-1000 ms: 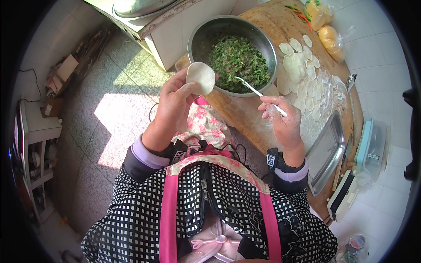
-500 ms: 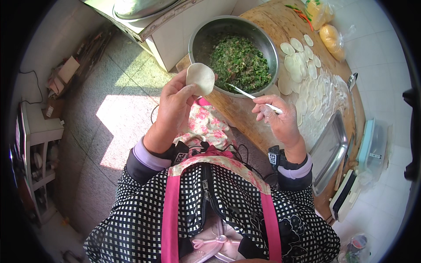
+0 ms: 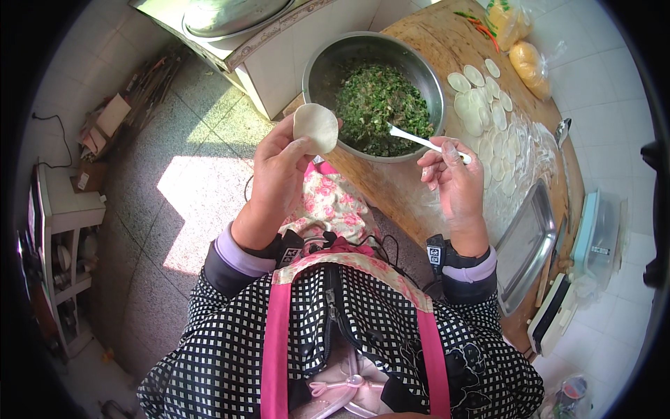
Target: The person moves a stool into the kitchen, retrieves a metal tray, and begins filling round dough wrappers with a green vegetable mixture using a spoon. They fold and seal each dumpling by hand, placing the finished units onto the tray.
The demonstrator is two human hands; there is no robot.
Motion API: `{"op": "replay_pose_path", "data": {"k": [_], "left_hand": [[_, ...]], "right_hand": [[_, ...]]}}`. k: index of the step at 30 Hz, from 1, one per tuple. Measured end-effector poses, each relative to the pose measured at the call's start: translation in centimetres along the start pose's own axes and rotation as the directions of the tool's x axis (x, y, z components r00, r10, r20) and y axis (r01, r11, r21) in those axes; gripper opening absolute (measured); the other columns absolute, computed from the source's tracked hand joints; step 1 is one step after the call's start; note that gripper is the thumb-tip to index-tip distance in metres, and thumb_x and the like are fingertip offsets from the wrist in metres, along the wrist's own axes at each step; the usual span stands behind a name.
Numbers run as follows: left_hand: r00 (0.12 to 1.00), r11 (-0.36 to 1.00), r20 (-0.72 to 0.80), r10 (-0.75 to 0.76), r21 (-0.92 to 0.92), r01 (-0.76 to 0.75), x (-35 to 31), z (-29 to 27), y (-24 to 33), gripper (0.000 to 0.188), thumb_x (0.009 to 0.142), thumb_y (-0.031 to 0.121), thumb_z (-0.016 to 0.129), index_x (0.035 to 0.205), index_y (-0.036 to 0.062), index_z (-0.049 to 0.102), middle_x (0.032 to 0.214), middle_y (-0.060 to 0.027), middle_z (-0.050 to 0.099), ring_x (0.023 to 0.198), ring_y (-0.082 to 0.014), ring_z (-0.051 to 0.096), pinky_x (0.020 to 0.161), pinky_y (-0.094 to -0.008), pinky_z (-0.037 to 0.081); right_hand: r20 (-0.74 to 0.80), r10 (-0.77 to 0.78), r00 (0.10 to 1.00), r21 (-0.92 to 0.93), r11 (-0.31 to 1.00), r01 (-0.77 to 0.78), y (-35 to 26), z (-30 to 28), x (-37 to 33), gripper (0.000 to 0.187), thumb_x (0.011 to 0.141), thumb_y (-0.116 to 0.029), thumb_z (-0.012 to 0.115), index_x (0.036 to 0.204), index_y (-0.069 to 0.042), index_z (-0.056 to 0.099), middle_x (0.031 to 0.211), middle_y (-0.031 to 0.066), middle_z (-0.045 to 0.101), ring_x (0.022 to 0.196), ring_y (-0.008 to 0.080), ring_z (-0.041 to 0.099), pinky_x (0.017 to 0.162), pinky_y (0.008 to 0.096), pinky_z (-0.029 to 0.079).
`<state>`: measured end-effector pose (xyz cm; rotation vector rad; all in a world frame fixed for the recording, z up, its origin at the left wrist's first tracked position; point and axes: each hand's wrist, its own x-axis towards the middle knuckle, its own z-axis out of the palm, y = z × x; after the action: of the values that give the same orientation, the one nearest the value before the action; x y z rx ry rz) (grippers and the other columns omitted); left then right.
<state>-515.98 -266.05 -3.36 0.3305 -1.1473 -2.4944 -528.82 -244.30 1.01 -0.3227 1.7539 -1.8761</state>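
My left hand (image 3: 276, 164) grips a round, flat dough wrapper (image 3: 316, 128) near the bowl's near left rim, its thumb on the edge. Between the fingers of my right hand (image 3: 457, 178) is a white spoon (image 3: 427, 142), its tip at the surface of the chopped green filling (image 3: 384, 105). That filling sits in a large steel bowl (image 3: 319, 64) on the wooden board. More dough wrappers (image 3: 499, 115) lie overlapping on the floured board, to the right of the bowl.
A steel tray (image 3: 525, 244) lies along the wooden board's (image 3: 419, 35) right side. Beyond it are a light blue plastic box (image 3: 588, 223) and a white appliance (image 3: 551, 314). Yellow bagged food (image 3: 529, 66) and red and green peppers (image 3: 483, 29) lie at the far right.
The white spoon has shifted right, and its tip now meets the filling farther into the bowl. My right hand has moved slightly right with it. My left hand keeps the dough wrapper almost in place.
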Motion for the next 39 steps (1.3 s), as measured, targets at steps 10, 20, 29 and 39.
{"op": "replay_pose_path", "data": {"k": [10, 20, 29, 39], "left_hand": [[0.999, 0.997, -0.049, 0.012, 0.074, -0.009, 2.0, 1.8, -0.8, 0.041, 0.08, -0.006, 0.041, 0.119, -0.0072, 0.051, 0.106, -0.0108, 0.06, 0.099, -0.0158, 0.058, 0.087, -0.0261, 0.044], [0.987, 0.981, 0.043, -0.157, -0.104, 0.161, 2.8, 4.6, -1.5, 0.038, 0.085, -0.005, 0.041, 0.122, -0.0121, 0.044, 0.116, -0.0191, 0.057, 0.109, -0.0236, 0.057, 0.098, -0.0323, 0.043], [0.983, 0.959, 0.067, -0.171, -0.217, 0.181, 3.2, 4.0, -1.4, 0.035, 0.086, -0.005, 0.039, 0.12, -0.0121, 0.045, 0.115, -0.0189, 0.057, 0.107, -0.0236, 0.058, 0.096, -0.0312, 0.045], [0.982, 0.978, 0.017, -0.186, -0.088, 0.186, 2.9, 4.2, -1.7, 0.041, 0.088, -0.005, 0.04, 0.129, -0.0108, 0.039, 0.115, -0.0165, 0.056, 0.104, -0.0209, 0.058, 0.093, -0.0302, 0.046]], "right_hand": [[-0.072, -0.123, 0.99, 0.075, 0.989, 0.129, -1.3, -0.6, -0.3, 0.028, 0.096, -0.023, 0.048, 0.105, 0.004, 0.055, 0.077, 0.0154, 0.063, 0.058, 0.0157, 0.058, 0.049, 0.0238, 0.044], [0.369, -0.466, 0.804, -0.369, 0.721, 0.587, 0.3, 1.7, -1.5, 0.02, 0.095, -0.007, 0.045, 0.111, 0.001, 0.053, 0.1, 0.0137, 0.062, 0.08, 0.018, 0.063, 0.069, 0.0265, 0.051], [0.653, -0.478, 0.588, -0.627, 0.095, 0.773, 1.5, 0.2, -1.7, 0.042, 0.075, 0.01, 0.059, 0.115, -0.001, 0.054, 0.098, 0.0149, 0.061, 0.077, 0.0278, 0.061, 0.067, 0.0336, 0.051], [0.507, -0.546, 0.667, -0.576, 0.361, 0.733, 2.3, 0.5, -2.3, 0.027, 0.092, 0.002, 0.044, 0.12, 0.001, 0.044, 0.108, 0.0191, 0.06, 0.085, 0.0211, 0.063, 0.075, 0.0313, 0.052]]}}
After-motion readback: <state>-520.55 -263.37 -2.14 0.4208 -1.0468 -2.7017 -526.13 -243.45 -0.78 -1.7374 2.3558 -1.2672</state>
